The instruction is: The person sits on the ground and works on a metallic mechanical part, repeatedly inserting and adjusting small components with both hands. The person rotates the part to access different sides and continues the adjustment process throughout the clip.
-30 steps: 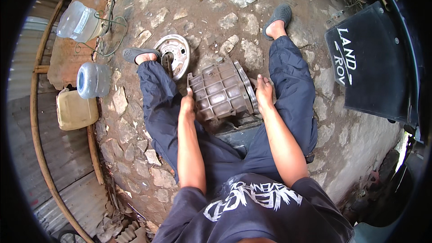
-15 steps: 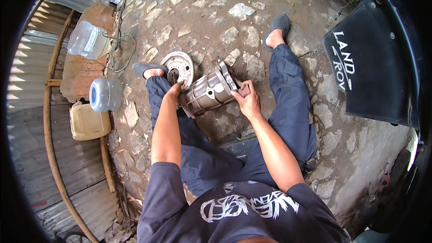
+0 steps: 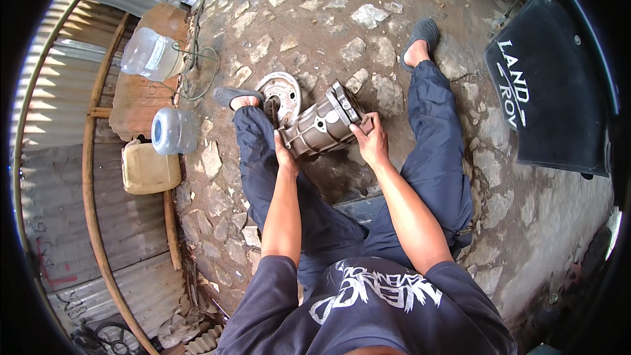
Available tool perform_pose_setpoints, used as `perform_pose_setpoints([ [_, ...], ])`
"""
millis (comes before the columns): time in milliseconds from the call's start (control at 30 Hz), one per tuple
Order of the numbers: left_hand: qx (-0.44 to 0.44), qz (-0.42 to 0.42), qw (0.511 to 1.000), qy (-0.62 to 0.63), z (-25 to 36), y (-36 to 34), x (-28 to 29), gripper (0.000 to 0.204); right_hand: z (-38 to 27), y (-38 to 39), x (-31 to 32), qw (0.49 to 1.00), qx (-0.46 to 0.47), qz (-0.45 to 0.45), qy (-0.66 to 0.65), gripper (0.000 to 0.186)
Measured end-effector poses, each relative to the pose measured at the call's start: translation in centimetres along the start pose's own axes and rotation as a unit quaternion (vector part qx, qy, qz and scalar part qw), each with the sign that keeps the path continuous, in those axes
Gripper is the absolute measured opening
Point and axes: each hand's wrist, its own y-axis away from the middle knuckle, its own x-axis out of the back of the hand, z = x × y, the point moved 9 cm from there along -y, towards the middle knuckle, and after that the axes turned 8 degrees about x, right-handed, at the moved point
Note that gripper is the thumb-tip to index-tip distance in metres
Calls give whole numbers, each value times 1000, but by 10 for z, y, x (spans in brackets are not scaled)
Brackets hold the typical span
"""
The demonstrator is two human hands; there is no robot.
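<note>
Between my legs I hold a ribbed, grey-brown metal gearbox housing [image 3: 321, 125], roughly cylindrical, with a wide flange at its right, far end. My left hand [image 3: 284, 154] grips the narrower left end, its thumb up along the side. At the flange end, my right hand [image 3: 372, 141] is closed on the edge, with some fingers hidden behind the metal. The housing lies tilted, its right end farther from me. Just beyond its left end rests a round, pale metal plate [image 3: 289, 85] with holes and an open centre, beside my left foot.
Stones stud the dirt ground [image 3: 263, 46]. To the left stand a large clear water bottle [image 3: 148, 52], a smaller one [image 3: 177, 131] and a yellowish jerrycan [image 3: 151, 169], near a corrugated metal wall [image 3: 59, 190] with wooden poles. A black mud flap [image 3: 559, 92] hangs at the right.
My left hand has shifted nearer to me around the housing's left end. The right hand keeps its hold at the flange. The whole view has swung slightly, moving the scene rightward.
</note>
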Motion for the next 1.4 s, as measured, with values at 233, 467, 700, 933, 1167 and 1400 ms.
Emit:
perform_pose_setpoints([
  [233,-45,127,991,0,-58,38,-1,87,-5,-5,16,995,26,64,-70,34],
  [467,-106,240,963,59,-106,62,-7,86,-1,-3,7,995,32,23,-91,27],
  [700,-129,219,964,83,-144,70,-49,97,-7,-9,24,996,22,38,-74,30],
  [933,-51,224,973,-38,-193,93,-65,91,0,-14,31,996,24,66,-53,25],
  [1167,-64,211,915,-337,-108,144,-65,81,2,-17,39,996,43,70,-40,24],
  [1400,-114,231,891,-374,-75,175,-65,72,-28,1,62,985,69,148,-53,22],
])
